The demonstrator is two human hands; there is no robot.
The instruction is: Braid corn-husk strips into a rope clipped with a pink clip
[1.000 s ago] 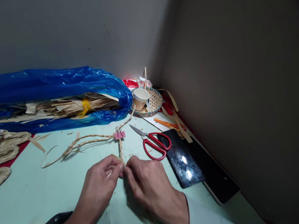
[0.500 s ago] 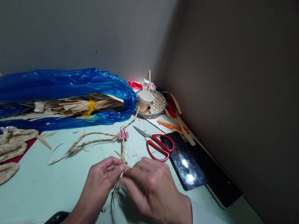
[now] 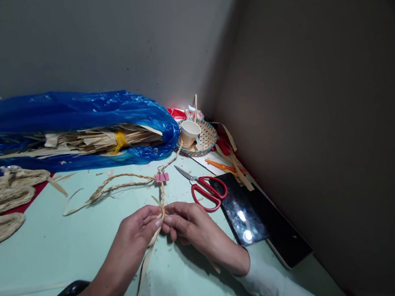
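A braided straw cord (image 3: 163, 190) runs down from a pink binder clip (image 3: 162, 177) toward both hands. My left hand (image 3: 139, 228) pinches its lower end from the left. From the right, my right hand (image 3: 188, 223) closes its thumb and fingers on the strands at the same spot, the fingertips of both hands nearly touching. A long loose strand (image 3: 141, 273) trails below my left hand to the bottom edge. Another strand end shows under my right wrist. Left of the clip lies a looped length of braid (image 3: 114, 181).
Red-handled scissors (image 3: 208, 193) and a black phone-like slab (image 3: 241, 213) lie right of the hands. Behind are a blue bag (image 3: 66, 105) of straw and a basket (image 3: 210, 136) holding a paper cup (image 3: 190, 132). Woven soles (image 3: 4, 226) sit at left.
My right hand has moved back and turned, its fingers now beside my left fingertips. The long strand now stretches toward the bottom edge. My left hand stays nearly in place.
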